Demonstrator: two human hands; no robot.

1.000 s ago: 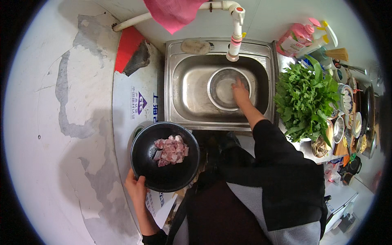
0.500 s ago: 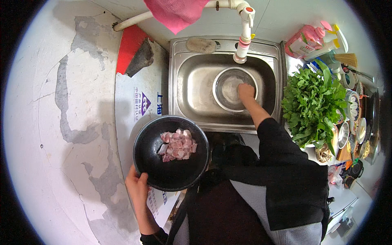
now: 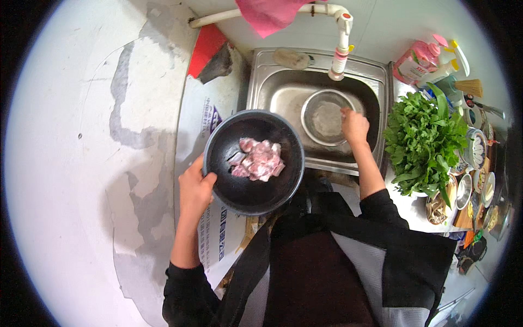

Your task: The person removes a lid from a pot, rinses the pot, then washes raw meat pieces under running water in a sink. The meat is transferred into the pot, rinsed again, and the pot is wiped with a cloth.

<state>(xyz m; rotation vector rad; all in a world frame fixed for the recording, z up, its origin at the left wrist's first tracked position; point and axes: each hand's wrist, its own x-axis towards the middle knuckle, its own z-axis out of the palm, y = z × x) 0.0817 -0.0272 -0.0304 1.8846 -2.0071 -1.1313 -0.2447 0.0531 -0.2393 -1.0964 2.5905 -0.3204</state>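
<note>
Black pan (image 3: pixel 254 161) of raw meat chunks (image 3: pixel 258 159) held by rim in gripping left hand (image 3: pixel 195 188) beside sink (image 3: pixel 261 82), right hand (image 3: pixel 354 125) clasping steel bowl (image 3: pixel 326 116) rim inside it.

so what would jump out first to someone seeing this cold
The black bowl of raw pink meat chunks, held by its rim in the left hand at the sink's near-left corner. Then the right hand on a steel bowl inside the sink, and the leafy greens heaped to the right.
</note>
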